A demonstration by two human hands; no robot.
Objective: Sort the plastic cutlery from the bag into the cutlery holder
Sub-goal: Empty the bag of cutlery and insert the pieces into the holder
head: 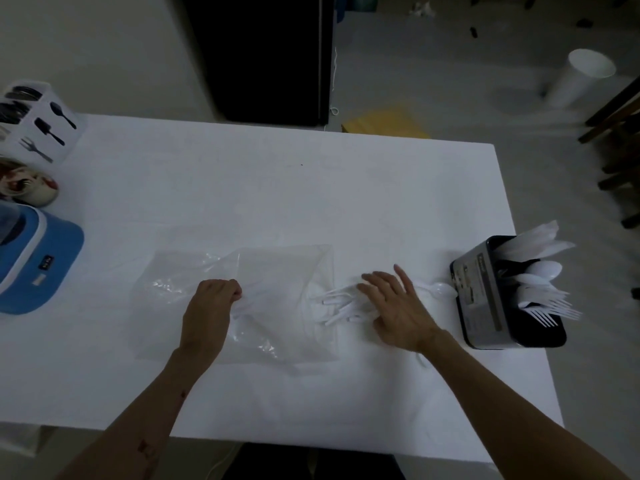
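Your left hand (pixel 216 299) grips the bag (pixel 242 306); keep it pinned flat. Your right hand (pixel 394 306) lies spread, fingers relaxed, on the loose cutlery (pixel 341 306) beneath its fingers. Gather one kind only, then lift toward the holder (pixel 485 292) just beyond your fingertips on the counter (pixel 277 188).

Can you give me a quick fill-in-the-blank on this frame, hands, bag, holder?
1. The left hand grips the clear plastic ____.
2. The loose white cutlery lies at the bag's open end, under the fingers of the ____ hand.
3. The cutlery holder stands near the table's ____ edge.
4. A single white ____ lies on the table between the right hand and the holder.

Missing words: bag; right; right; spoon
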